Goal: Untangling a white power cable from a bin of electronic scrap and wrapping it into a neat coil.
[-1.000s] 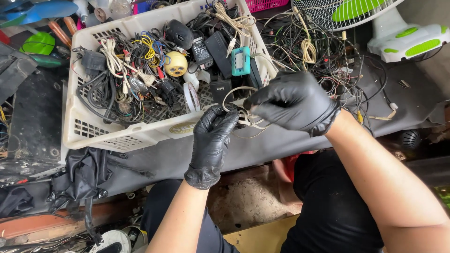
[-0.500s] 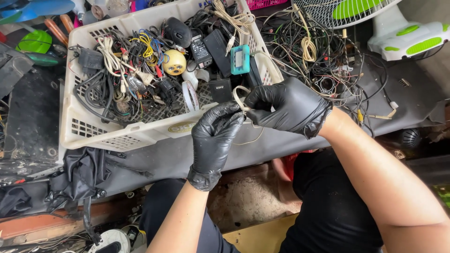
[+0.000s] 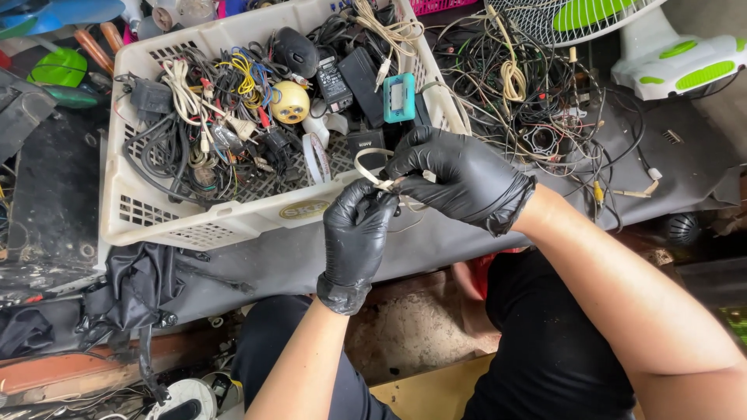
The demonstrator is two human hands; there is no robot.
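Two hands in glossy black rubber gloves meet over the near rim of a white plastic basket (image 3: 194, 225), whose walls and floor are a lattice of small holes; between them runs one thin cream cable (image 3: 372, 165), smooth and bent into a small loop that stands above the fingers. The left hand (image 3: 356, 233) is nearly closed, its thumb and fingertips pinching the cable from below; the right hand (image 3: 459, 177) is curled over it from above, fingers bent and closed on the same cable, so the two gloves touch each other. The cable is held just in front of the basket, above the grey cloth (image 3: 436, 241) which covers the table.

Inside the basket lies a tangle of many wires, black, white and yellow, too many to count; among them one round yellow gadget (image 3: 289, 103), one small teal device (image 3: 399, 97) with a pale screen, and one black computer mouse (image 3: 296, 53). To the right of the basket a second heap of loose wires (image 3: 529, 101) is spread on the cloth; behind it stands one white and green fan (image 3: 661, 54).
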